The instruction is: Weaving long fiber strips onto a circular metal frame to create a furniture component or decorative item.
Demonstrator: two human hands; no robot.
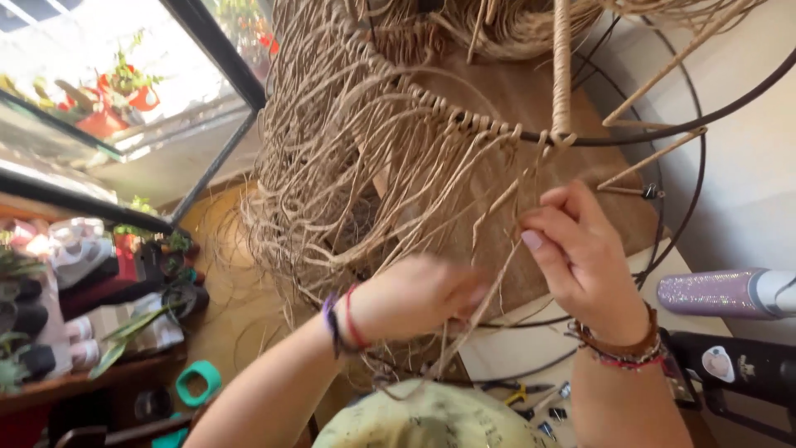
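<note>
We see left hand (414,294) blurred, closed around hanging raffia strands (477,311), pulling them taut. Right hand (580,253) just beside it, grip narrow, fingertips pinching strand below dark wire ring (663,133). Strands hang from knots along ring, directly above both grips. We judge step: tying another fringe knot onto ring, row partly filled. Next move calls for steady tension and feeding end through loop near the pinch. Glittery purple bottle (717,292) right of grip, pliers (516,392) below.

Sunlit window (124,91), potted plants (124,87), perhaps wooden floor (224,323)
</note>
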